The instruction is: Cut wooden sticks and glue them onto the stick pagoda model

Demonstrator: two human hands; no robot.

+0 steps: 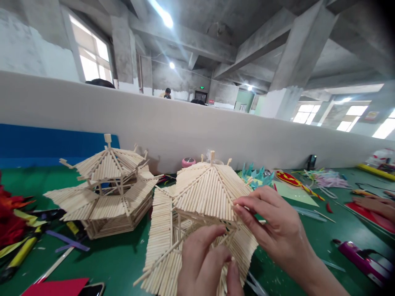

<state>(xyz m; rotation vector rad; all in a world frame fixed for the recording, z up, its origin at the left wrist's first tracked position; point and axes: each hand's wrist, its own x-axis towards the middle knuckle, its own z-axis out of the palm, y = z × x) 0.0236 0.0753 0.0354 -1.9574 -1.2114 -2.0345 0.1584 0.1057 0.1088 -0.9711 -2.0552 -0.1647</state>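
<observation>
A pavilion model (202, 193) made of thin wooden sticks, with two roof tiers, stands in front of me. At the right front edge of its upper roof, my right hand (271, 222) pinches the end of a wooden stick (233, 211) between thumb and index finger; most of that stick blends into the roof. My left hand (206, 263) is in front of the lower roof, its fingers loosely bent and apart, with nothing visible in them. It covers part of the lower tier. A second stick pavilion (111, 197) stands to the left.
Red cloth (10, 222) and yellow-handled tools (23, 250) lie at the left. A red card (57, 287) overlaps a phone (92, 290) in front. On the right are a purple tool (364, 259) and another person's hand (378, 207). A white partition (148, 123) runs behind.
</observation>
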